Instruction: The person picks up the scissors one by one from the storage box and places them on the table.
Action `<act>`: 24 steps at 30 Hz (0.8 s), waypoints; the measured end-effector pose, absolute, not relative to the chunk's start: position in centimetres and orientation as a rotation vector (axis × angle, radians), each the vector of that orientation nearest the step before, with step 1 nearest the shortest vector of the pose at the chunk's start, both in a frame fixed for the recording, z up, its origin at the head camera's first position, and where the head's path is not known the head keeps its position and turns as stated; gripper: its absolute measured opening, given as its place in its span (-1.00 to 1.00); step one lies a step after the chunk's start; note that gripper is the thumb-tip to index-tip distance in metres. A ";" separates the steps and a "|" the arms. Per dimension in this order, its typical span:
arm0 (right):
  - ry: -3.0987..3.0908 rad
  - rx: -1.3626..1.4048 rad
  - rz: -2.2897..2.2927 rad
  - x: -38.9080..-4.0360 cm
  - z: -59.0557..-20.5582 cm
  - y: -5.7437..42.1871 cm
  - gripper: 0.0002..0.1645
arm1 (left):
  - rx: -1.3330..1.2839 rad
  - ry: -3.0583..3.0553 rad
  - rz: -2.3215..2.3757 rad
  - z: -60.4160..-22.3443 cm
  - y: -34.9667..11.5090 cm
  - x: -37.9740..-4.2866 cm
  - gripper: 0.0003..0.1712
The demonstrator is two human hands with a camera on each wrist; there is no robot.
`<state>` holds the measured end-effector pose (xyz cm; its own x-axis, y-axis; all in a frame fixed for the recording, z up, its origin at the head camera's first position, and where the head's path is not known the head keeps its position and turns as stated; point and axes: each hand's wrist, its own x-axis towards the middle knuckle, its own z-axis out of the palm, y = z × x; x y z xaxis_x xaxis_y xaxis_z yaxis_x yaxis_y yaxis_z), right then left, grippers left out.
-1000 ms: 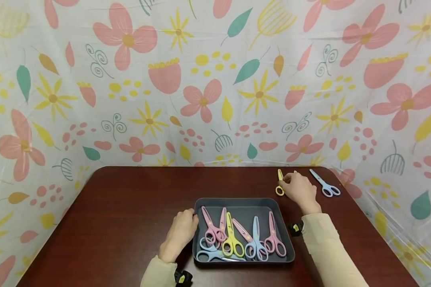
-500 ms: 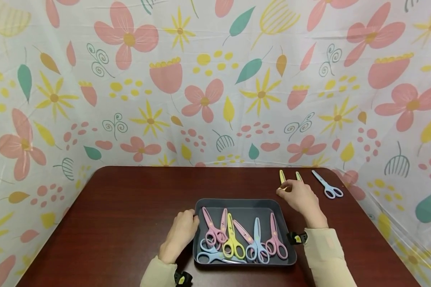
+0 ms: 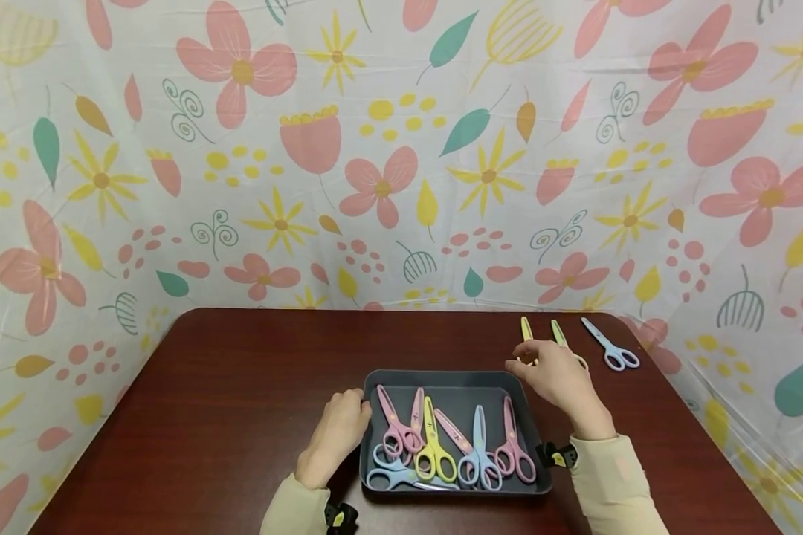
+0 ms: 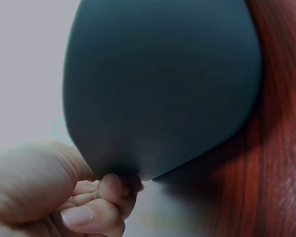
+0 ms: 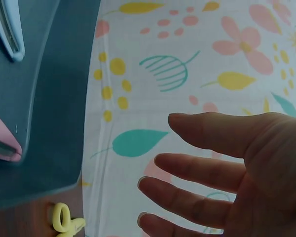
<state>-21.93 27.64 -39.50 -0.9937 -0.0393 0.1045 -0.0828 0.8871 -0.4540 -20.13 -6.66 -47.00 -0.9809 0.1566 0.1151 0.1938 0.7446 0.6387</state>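
My left hand (image 3: 337, 425) grips the left side of a dark grey tray (image 3: 468, 392); in the left wrist view its thumb and fingers close on the tray's lower edge (image 4: 163, 94). My right hand (image 3: 558, 374) is over the table just beyond the tray's far right corner. The right wrist view shows its fingers (image 5: 197, 170) spread, with nothing between them. It partly covers yellow scissors (image 3: 526, 328) and light green scissors (image 3: 559, 334) in the head view. The yellow handle (image 5: 62, 217) lies below the tray's edge in the right wrist view.
Inside the tray are several scissors: pink (image 3: 397, 427), yellow (image 3: 433, 449) and light blue (image 3: 478, 453). Another light blue pair (image 3: 610, 345) lies at the table's far right corner. A flower-printed curtain (image 3: 375, 148) stands behind the brown table (image 3: 261, 371).
My right hand has drawn back from the far-edge scissors toward the tray, uncovering more of the light green pair. The left hand stays at the tray's side.
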 end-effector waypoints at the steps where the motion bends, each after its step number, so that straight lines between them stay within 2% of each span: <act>1: -2.962 0.105 0.732 -21.9 -39.5 27.5 -0.53 | -0.292 -2.890 -1.069 -47.0 -6.7 -20.1 -0.84; 8: -2.973 0.176 0.705 -21.2 -40.0 26.5 -0.60 | -0.336 -2.900 -1.068 -46.5 -6.9 -20.3 -0.85; 24: -2.988 0.429 0.325 -18.3 -41.3 23.1 -0.76 | -0.334 -2.932 -1.047 -46.7 -6.8 -20.3 -0.85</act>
<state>-18.29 23.14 -41.30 -0.9545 -0.2662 0.1341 -0.2888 0.9373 -0.1951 -20.31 -6.81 -46.74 -0.9772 0.1966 0.0807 0.2032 0.7537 0.6250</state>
